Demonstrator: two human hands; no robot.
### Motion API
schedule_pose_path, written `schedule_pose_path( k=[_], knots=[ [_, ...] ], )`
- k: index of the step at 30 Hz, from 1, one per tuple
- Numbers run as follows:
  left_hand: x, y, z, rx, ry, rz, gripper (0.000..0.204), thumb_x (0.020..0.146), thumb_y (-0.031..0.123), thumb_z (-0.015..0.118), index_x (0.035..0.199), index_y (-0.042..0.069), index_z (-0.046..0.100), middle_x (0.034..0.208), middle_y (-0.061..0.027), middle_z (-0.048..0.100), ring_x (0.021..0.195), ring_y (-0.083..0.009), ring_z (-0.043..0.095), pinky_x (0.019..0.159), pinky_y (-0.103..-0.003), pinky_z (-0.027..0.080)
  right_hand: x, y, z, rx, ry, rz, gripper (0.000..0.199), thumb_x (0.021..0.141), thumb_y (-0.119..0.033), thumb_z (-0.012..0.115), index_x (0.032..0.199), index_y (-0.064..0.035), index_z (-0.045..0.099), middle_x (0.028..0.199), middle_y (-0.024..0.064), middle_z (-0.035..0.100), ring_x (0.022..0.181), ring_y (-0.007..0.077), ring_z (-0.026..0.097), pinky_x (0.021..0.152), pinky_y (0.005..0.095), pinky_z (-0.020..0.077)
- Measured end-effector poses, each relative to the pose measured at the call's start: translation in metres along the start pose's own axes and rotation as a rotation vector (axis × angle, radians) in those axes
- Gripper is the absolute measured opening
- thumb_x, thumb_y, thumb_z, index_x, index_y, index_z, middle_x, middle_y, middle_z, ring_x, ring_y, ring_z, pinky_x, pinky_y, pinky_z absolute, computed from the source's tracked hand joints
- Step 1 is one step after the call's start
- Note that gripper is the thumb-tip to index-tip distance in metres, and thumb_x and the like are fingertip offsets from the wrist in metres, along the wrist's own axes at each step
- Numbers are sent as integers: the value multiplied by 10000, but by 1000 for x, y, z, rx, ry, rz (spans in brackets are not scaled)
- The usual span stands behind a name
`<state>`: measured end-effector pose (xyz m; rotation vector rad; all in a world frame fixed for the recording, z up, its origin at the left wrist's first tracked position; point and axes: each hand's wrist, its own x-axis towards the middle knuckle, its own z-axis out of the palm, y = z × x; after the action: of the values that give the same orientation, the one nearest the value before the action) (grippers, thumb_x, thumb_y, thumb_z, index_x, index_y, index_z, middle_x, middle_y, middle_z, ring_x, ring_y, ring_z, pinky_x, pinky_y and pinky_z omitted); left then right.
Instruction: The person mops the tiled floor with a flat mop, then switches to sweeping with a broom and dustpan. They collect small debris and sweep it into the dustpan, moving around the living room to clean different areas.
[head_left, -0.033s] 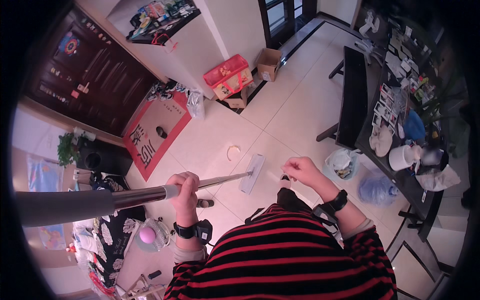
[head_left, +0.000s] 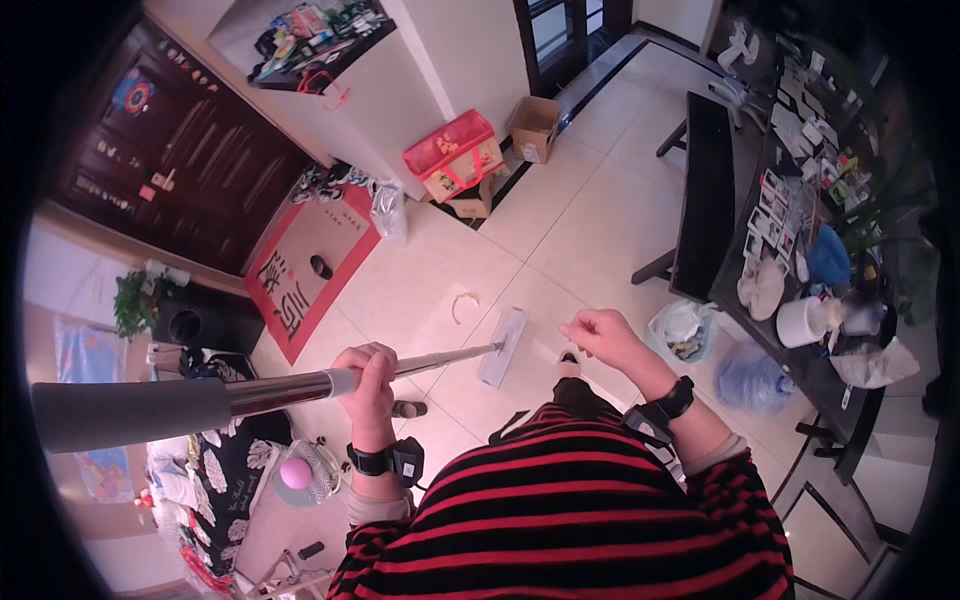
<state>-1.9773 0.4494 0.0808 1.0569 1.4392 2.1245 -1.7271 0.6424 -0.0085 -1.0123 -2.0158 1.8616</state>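
Note:
My left hand [head_left: 368, 375] is closed around the metal pole of a flat mop [head_left: 280, 391], whose thick grey grip reaches out to the left. The mop's pale rectangular head [head_left: 503, 347] lies flat on the tiled floor ahead of me. My right hand [head_left: 603, 337] is held over the floor to the right of the mop head, away from the pole. Its fingers are curled in, and I see nothing in them. A small curved, pale yellow thing [head_left: 463, 309] lies on the floor beyond the pole, left of the mop head.
A red-bordered doormat [head_left: 310, 275] with a dark slipper lies before the door. Another dark shoe [head_left: 409, 408] is under the pole. To the right are a lined waste bin [head_left: 684, 328], a large blue water bottle [head_left: 752, 380], a black bench [head_left: 704, 200] and a cluttered table.

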Motion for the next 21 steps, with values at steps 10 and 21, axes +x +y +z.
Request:
schedule_pose_path(
  k=[10,21],
  knots=[
    [187,-93,42,-1,3,-25,239,783,-83,509,628,44,378,532,-54,419,481,-161,389,463,-280,325,228,-64,-134,-68,90,-132,317,847,-260,595,691,15,568,569,116,549,497,186,515,510,320,421],
    [404,-214,30,-54,9,-185,252,741,-90,543,592,56,400,567,-83,501,494,-146,445,466,-258,349,456,-146,-206,-255,302,-302,326,810,-231,643,1057,-29,577,1006,166,605,869,298,579,775,356,470]
  ],
)
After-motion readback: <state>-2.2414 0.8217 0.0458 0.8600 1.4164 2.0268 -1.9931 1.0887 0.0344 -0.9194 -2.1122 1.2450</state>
